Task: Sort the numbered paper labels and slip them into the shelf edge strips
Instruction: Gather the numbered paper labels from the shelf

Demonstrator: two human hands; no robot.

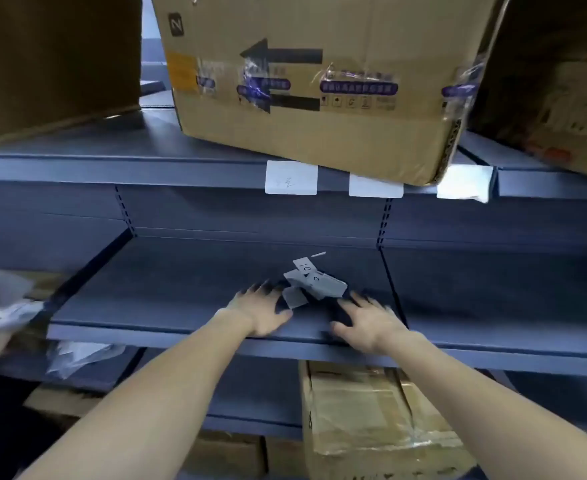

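Find the labels (314, 284) heaped on the shelf (167, 292), just ahead of and between the left hand (262, 313) and right hand (368, 322), both laid flat with fingers (254, 295) spread and holding nothing; favour the left hand, judged slightly nearer to the heap.

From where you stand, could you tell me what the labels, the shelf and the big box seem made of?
The labels look like thin matte white paper, with handwritten numbers. The shelf seems painted sheet metal, blue-grey, with a folded front edge. The big box is brown corrugated cardboard; fluting shows at its corner.
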